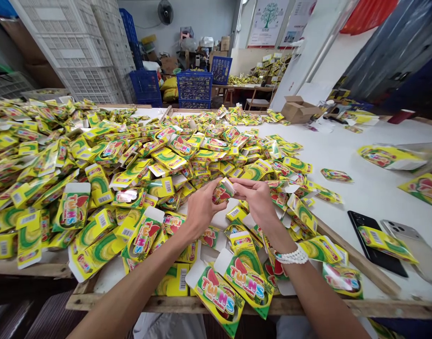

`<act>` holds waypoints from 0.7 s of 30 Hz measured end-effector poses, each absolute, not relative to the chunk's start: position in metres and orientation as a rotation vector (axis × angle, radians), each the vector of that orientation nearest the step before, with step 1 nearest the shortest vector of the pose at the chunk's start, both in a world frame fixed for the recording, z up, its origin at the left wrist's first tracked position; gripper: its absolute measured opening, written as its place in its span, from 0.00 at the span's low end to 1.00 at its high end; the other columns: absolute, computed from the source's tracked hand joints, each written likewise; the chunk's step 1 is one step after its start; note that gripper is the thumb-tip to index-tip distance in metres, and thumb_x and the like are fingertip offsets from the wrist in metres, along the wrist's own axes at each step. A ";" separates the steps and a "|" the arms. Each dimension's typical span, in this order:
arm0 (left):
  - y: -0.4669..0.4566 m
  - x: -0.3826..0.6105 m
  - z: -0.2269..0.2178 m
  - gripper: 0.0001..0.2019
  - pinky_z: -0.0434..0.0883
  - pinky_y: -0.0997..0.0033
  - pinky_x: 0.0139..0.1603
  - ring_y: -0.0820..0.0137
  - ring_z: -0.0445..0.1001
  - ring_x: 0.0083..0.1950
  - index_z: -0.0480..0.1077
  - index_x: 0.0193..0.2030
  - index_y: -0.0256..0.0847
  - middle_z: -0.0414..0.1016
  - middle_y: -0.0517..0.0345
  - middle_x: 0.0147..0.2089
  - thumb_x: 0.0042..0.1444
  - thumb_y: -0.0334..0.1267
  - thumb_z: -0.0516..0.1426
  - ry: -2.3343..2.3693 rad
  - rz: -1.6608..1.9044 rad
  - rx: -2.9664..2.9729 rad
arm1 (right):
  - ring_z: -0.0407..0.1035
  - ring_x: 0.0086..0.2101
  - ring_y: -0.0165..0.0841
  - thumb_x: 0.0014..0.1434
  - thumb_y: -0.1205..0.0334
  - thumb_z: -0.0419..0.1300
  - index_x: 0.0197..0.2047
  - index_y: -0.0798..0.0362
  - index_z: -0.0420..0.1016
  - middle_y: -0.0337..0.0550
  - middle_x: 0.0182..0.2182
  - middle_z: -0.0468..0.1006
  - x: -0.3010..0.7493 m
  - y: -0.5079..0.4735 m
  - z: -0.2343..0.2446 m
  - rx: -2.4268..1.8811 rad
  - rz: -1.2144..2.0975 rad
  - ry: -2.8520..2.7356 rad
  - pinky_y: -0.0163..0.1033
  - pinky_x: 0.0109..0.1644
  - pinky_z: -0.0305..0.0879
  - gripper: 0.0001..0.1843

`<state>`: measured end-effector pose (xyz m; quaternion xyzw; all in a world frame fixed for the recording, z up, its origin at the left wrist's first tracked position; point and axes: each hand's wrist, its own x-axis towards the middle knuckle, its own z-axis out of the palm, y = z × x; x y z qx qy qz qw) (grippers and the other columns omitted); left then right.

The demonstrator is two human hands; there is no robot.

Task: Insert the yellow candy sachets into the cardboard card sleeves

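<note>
Between my hands, above the pile, is a small yellow and green candy box (223,190) with a white end flap at its upper right. My left hand (204,203) has its fingers and thumb closed around the box's left side. At the flap end, my right hand (255,197) pinches with thumb and forefinger; a bead bracelet circles that wrist. Below the hands, two larger-looking TWINS boxes (216,294) lie at the table's front edge with white flaps sticking out. Loose boxes (163,160) of the same print heap up all around.
A wooden strip (357,256) divides the white table (371,188) on the right. Beyond it lie a black phone (374,242) and a pale phone (413,249), with a box across them. Blue crates (195,87), stacked white crates (75,47) and an open carton (299,109) stand farther back.
</note>
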<state>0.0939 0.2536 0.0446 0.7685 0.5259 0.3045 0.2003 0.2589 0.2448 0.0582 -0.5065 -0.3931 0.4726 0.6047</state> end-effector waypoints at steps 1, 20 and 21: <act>0.253 0.094 0.045 0.34 0.74 0.69 0.50 0.62 0.83 0.50 0.69 0.71 0.54 0.83 0.58 0.59 0.57 0.39 0.68 1.475 0.851 2.142 | 0.84 0.34 0.42 0.43 0.57 0.77 0.38 0.52 0.90 0.47 0.35 0.89 0.260 0.245 0.060 -1.163 1.124 -0.898 0.48 0.45 0.83 0.16; 0.253 0.095 0.045 0.28 0.68 0.73 0.42 0.70 0.74 0.38 0.71 0.65 0.51 0.81 0.64 0.43 0.57 0.40 0.68 1.350 0.987 2.073 | 0.83 0.34 0.41 0.47 0.52 0.78 0.53 0.52 0.88 0.46 0.37 0.90 0.267 0.246 0.060 -1.109 1.038 -1.097 0.48 0.43 0.83 0.29; 0.253 0.095 0.045 0.28 0.68 0.73 0.42 0.70 0.75 0.38 0.71 0.65 0.51 0.82 0.64 0.44 0.57 0.40 0.68 1.341 0.981 2.081 | 0.84 0.34 0.41 0.47 0.52 0.78 0.52 0.52 0.88 0.47 0.37 0.90 0.267 0.246 0.058 -1.125 1.021 -1.116 0.48 0.43 0.83 0.29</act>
